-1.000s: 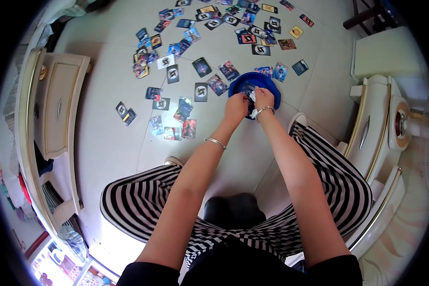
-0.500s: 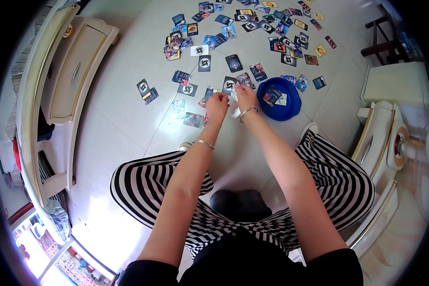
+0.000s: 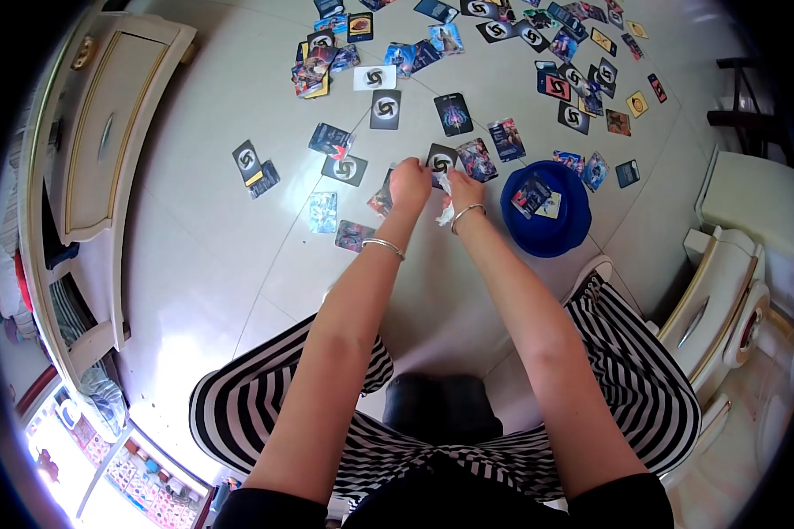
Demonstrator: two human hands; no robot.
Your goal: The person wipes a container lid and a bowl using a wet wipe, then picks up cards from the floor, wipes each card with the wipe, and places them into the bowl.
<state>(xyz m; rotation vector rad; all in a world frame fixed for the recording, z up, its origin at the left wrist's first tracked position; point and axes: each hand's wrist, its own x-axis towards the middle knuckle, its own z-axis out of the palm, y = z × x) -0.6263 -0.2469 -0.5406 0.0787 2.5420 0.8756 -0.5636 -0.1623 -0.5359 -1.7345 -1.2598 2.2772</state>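
Note:
My left hand is closed over the cards at the middle of the floor; what it grips, if anything, is too small to make out. Close on its right, my right hand is closed around a crumpled white tissue. A black card with a white swirl lies just beyond and between the hands, beside a colourful picture card. To the right of my right hand stands a blue basin with a few cards inside. A reddish card lies left of my left wrist.
Many cards are scattered over the tiled floor, mostly toward the top. A cream drawer cabinet stands at the left, cream furniture at the right. A dark stool is at the upper right, and a black low seat between my legs.
Both hands have moved left, from over the blue basin to the floor cards, the white tissue going along in my right hand. The basin's inside is now uncovered. The view has shifted.

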